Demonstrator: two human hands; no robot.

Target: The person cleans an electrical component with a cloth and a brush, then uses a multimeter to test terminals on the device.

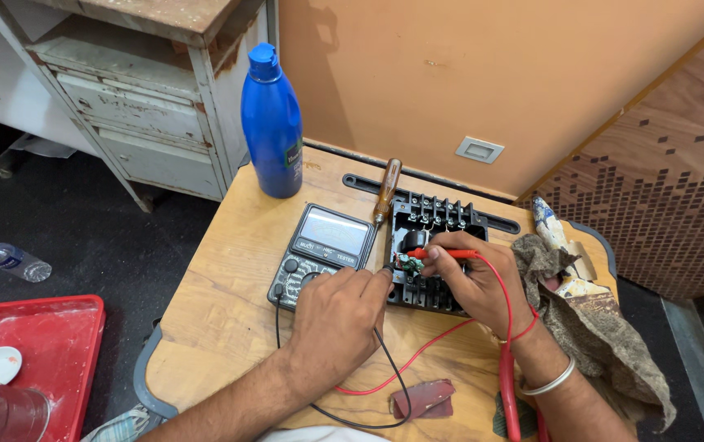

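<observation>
On the small wooden table lies a black electrical unit with a row of terminals. My right hand pinches a red test probe, its tip on a small green part inside the unit. My left hand holds a black probe, mostly hidden, against the unit's left edge. A grey multimeter with a pale screen lies just left of the unit, partly under my left hand. Red and black leads trail toward me.
A tall blue bottle stands at the table's back left. A wooden-handled screwdriver rests behind the multimeter. A crumpled brown rag lies at the right. On the floor sit a red tray and a plastic bottle. A worn cabinet stands behind.
</observation>
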